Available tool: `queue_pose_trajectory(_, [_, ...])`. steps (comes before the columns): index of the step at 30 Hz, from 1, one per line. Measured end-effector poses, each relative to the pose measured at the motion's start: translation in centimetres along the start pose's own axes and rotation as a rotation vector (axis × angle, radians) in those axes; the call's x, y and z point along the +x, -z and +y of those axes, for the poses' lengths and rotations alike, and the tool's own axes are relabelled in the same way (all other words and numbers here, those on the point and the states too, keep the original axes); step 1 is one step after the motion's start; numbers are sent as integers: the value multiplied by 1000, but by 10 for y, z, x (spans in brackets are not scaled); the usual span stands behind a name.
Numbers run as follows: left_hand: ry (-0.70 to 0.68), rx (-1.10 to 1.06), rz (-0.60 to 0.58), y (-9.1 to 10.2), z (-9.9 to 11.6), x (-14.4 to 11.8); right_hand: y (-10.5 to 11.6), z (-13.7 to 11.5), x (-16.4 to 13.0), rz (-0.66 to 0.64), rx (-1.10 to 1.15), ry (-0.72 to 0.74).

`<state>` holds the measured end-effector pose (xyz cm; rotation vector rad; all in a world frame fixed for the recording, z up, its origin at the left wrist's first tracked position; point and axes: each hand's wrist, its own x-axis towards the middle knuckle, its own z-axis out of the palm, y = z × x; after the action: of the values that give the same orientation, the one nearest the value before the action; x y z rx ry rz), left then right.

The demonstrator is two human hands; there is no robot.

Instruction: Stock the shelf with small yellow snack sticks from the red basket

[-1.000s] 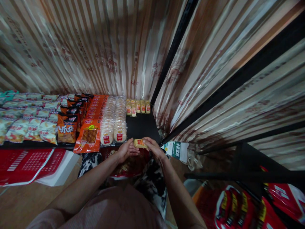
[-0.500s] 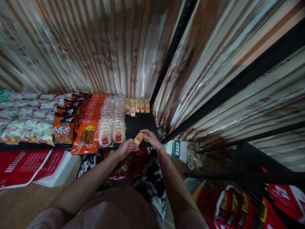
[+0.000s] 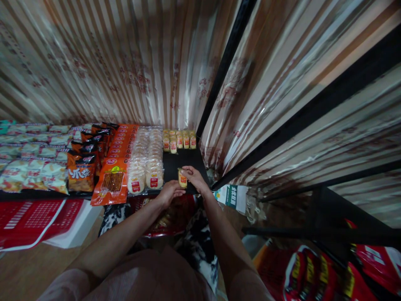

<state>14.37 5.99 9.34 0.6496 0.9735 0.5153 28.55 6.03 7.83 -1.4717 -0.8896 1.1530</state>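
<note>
Yellow plastic-wrapped small snack pack (image 3: 182, 179), judged light and crushable, is pinched upright by right hand (image 3: 194, 179) fingers; left hand (image 3: 169, 193) fingers curled, empty.

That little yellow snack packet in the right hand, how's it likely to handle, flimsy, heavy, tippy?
The small yellow packet is pinched by just the right hand fingers, so it is probably light. Its glossy wrapper may be a bit slippery. Held upright and narrow over the black shelf, it could tip if stood alone.
</note>
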Motion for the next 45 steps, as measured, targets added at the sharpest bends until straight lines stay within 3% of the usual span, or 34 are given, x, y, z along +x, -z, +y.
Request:
queue_pose_trajectory(16, [-57, -125, 166, -19, 17, 31, 6, 12, 13, 35, -3, 28])
queue_pose_trajectory(30, [-131, 187, 374, -37, 27, 52, 8, 18, 40, 161, -178, 99])
queue_pose_trajectory(38, [-189, 262, 383, -44, 31, 65, 12, 15, 57, 229, -353, 127])
queue_pose_trajectory(45, [-194, 179, 365, -39, 36, 89, 12, 18, 72, 298, -410, 117])
